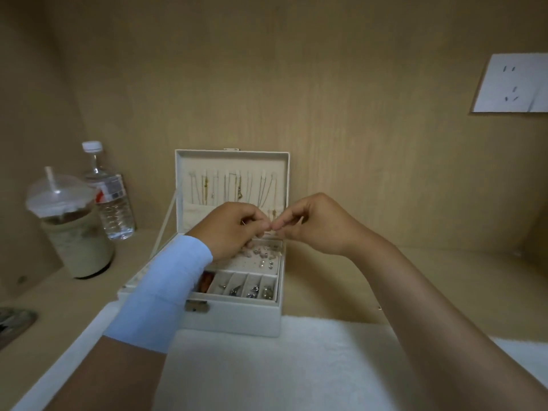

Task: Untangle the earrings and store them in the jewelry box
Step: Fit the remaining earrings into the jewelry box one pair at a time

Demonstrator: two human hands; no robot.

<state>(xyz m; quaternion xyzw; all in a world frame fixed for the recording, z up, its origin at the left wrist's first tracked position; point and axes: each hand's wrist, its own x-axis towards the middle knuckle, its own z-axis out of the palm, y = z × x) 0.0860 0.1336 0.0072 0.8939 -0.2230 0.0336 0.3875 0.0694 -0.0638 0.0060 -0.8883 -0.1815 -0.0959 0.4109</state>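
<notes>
A white jewelry box (237, 318) stands open in the middle of the wooden surface, its lid (284, 179) upright with several chains hanging inside. Small earrings (262, 258) lie in its top tray and in the divided front compartments. Above the box my left hand (234, 229) and my right hand (308, 225) meet fingertip to fingertip. Both pinch something tiny between them, too small to make out; it seems to be an earring. A light blue band covers my left forearm.
A lidded drink cup with a straw (69, 223) and a clear water bottle (111, 194) stand at the left. A white towel (284, 369) lies in front of the box. A wall socket (516, 84) sits at the upper right. A dark object (13, 320) lies at the left edge.
</notes>
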